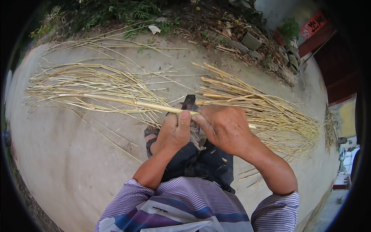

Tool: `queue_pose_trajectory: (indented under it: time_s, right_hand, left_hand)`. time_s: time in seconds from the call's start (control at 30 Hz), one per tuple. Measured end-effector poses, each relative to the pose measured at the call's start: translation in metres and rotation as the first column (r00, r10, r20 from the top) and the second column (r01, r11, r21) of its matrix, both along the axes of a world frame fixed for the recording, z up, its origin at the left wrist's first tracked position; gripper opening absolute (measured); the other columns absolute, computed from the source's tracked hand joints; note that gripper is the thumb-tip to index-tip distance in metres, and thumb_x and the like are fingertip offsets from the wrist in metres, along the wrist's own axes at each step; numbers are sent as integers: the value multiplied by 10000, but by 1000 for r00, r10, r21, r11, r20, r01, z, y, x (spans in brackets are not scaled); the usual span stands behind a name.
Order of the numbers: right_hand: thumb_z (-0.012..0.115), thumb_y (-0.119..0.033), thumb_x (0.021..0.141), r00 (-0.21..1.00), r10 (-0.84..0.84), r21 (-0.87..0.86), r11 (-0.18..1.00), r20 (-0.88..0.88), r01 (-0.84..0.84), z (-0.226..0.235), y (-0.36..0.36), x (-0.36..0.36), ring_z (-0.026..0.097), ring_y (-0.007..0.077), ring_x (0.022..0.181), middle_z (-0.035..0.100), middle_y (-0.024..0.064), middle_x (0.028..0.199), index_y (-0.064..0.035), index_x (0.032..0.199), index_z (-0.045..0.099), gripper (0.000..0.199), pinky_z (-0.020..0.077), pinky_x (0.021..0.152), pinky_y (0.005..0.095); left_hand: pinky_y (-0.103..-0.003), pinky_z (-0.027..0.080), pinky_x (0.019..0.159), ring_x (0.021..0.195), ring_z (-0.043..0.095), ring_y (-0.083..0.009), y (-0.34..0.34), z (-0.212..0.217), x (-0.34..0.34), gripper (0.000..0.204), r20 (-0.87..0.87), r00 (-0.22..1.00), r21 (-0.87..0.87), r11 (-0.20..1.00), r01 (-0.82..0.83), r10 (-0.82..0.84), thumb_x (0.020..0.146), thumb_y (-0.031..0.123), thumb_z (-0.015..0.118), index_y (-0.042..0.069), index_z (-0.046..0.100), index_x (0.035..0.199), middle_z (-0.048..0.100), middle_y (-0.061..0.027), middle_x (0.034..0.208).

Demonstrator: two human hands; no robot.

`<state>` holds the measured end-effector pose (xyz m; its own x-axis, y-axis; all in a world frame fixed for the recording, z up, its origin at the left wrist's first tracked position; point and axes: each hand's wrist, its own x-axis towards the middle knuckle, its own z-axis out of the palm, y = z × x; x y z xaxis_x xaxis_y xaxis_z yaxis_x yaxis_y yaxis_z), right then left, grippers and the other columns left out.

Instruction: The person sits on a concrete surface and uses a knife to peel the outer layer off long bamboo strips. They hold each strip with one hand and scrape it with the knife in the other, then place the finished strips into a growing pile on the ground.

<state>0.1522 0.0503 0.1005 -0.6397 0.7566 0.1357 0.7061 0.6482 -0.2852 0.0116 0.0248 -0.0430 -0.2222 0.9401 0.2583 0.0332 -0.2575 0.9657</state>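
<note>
- Pale stalk (pixel 147 104): held above the person's lap, its near end at the two hands, its length reaching out to the left over the loose heap.
- Left hand (pixel 176 129): fingers clamped on the stalk, the thumb lying along its upper side close to the end.
- Right hand (pixel 226 125): fingers curled in, the thumb and forefinger appearing to pinch the stalk's near end. What lies inside the palm is hidden.
- Dark flat piece (pixel 188 102): juts up just beyond the hands, perhaps a blade; its lower part is concealed, so its support cannot be told.
- Progress, as judged: one stalk is in hand, midway through handling. Many others lie in the left heap (pixel 92 81), loose and crossing, and in the right heap (pixel 266 116), more closely aligned with butt ends toward the middle. Which heap is finished and which remains cannot be settled from this view.
- Surface: grey concrete ground (pixel 96 162), bearing both heaps and several stray stalks.
- Surroundings: an outdoor yard. Along the far edge, green plants (pixel 133 11), dry litter and a grey block (pixel 251 41); at upper right, a potted plant (pixel 290 29) beside a red panel (pixel 313 24).
</note>
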Motion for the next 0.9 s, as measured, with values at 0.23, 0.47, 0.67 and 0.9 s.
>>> queue_pose_trajectory:
  time_s: [0.23, 0.47, 0.67, 0.9]
  right_hand:
    - [602, -277, 914, 998, -35, 79, 996, 46, 31, 12, 3, 10, 590, 364, 592, 578, 151, 645, -52, 751, 574, 278, 438, 514, 453]
    - [616, -263, 894, 998, -66, 71, 995, 12, 65, -9, -7, 4, 607, 343, 574, 594, 144, 637, -43, 746, 552, 273, 447, 488, 433]
    - [637, -237, 884, 998, -60, 181, 982, -13, 61, -24, -9, 4, 609, 310, 556, 586, 121, 640, -47, 751, 538, 252, 461, 481, 406]
    - [650, -203, 866, 1000, -3, 190, 982, -21, 6, -37, -4, 9, 622, 296, 605, 573, 115, 685, -44, 797, 546, 202, 476, 508, 390]
  left_hand:
    - [-250, 422, 484, 523, 538, -120, 10, 12, -16, 590, 409, 905, 15, 993, 121, -116, 997, 515, 438, -2, 591, 756, 560, -57, 585]
    - [-391, 451, 698, 734, 562, -263, -2, 13, -12, 750, 74, 970, -255, 936, 243, -231, 952, 674, 329, -18, 615, 938, 595, -147, 752]
    - [-468, 473, 724, 823, 603, -485, -2, 7, -10, 717, -174, 981, -239, 970, 36, -80, 966, 599, 396, -88, 574, 1066, 618, -307, 844]
    - [-469, 458, 688, 770, 579, -484, -1, -3, -8, 635, -173, 985, -146, 989, -14, -12, 976, 529, 458, -93, 570, 1044, 588, -305, 790]
